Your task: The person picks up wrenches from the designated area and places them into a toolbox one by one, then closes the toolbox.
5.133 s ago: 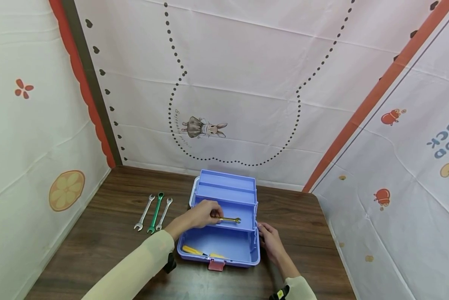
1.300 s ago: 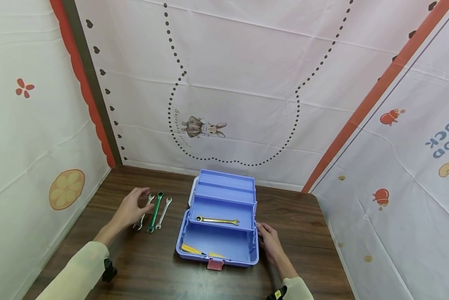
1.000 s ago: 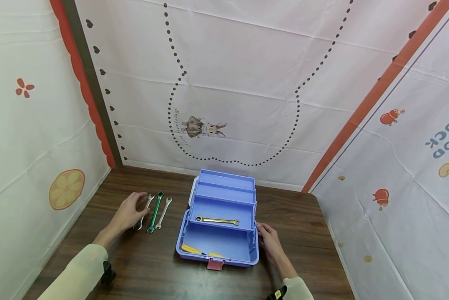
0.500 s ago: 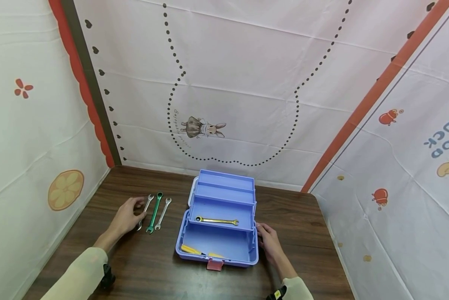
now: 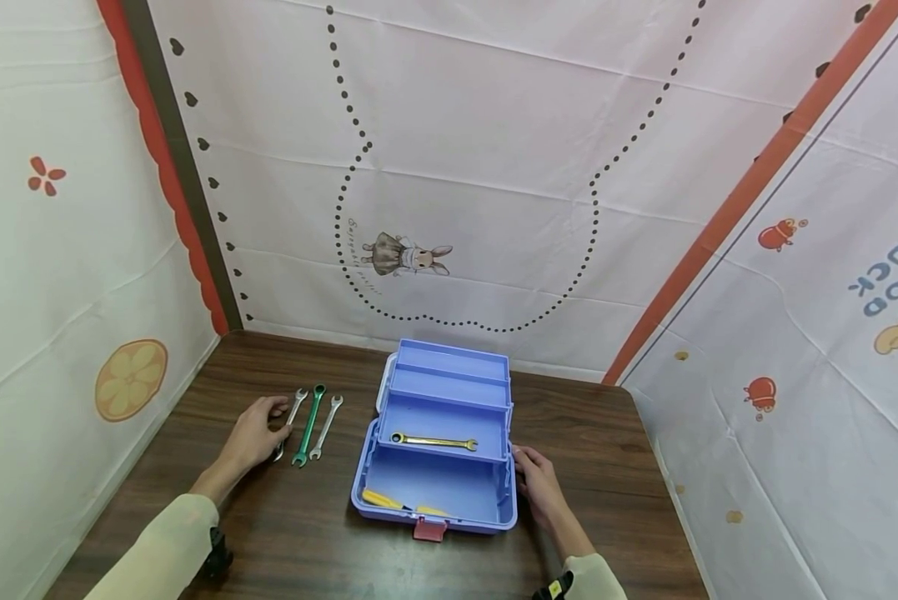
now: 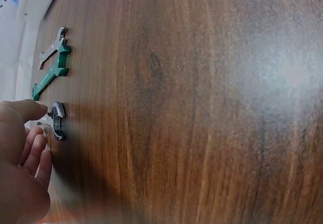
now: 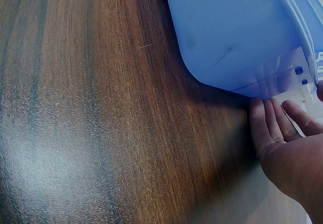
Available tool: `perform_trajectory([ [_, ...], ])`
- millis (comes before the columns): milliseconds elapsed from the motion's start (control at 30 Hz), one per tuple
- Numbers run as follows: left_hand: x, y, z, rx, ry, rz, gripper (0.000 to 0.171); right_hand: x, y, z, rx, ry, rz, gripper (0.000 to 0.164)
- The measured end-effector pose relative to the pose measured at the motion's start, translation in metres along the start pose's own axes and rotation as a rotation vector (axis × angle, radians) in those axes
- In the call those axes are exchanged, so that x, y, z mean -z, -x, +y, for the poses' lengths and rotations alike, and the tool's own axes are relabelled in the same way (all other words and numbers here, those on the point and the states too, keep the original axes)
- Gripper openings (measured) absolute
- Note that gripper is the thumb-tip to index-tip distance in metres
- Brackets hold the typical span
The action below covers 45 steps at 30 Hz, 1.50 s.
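My left hand is at the leftmost silver wrench, thumb and fingers on either side of its shaft. In the left wrist view that wrench's jaw end sticks out past my thumb; the hand hides part of the shaft. A green wrench and another silver wrench lie just right of it. My right hand rests its extended fingers against the right side of the blue toolbox. A gold wrench lies across the toolbox's lower raised tray.
Two yellow-handled tools, one a screwdriver, lie in the toolbox's bottom. A pink latch hangs at its front. The upper tray leans back toward the printed cloth wall. Wooden tabletop surrounds the box.
My left hand set down the gold wrench in the tray, then moved left and lowered onto the leftmost silver wrench. My right hand stayed at the toolbox's side.
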<state>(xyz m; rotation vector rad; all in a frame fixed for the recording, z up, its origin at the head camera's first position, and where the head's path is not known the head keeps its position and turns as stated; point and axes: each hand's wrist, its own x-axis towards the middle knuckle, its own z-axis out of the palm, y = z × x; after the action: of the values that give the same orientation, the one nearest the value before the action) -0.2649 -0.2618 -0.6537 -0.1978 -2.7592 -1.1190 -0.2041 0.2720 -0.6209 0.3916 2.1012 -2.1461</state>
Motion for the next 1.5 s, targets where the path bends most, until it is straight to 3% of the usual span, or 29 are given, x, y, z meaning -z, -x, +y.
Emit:
perform_trajectory([
  [300,-0.001,-0.002,0.0,0.074,0.015,-0.011,0.05,0.0,0.0,0.001,-0.005,-0.002,0.002,0.036],
  [567,-0.003,-0.004,0.001,0.142,-0.003,0.024,0.043,-0.003,0.0,0.001,-0.004,0.002,0.016,0.034],
  [767,-0.005,-0.005,0.001,0.156,-0.06,0.059,0.04,-0.003,0.0,0.0,-0.004,-0.001,0.014,0.035],
  [1033,-0.006,-0.008,0.005,0.19,-0.054,0.04,0.037,-0.001,0.0,0.0,-0.002,0.018,0.009,0.039],
  [1500,-0.01,0.001,-0.003,0.122,-0.026,0.101,0.029,0.0,-0.001,0.0,-0.008,0.01,0.005,0.036],
])
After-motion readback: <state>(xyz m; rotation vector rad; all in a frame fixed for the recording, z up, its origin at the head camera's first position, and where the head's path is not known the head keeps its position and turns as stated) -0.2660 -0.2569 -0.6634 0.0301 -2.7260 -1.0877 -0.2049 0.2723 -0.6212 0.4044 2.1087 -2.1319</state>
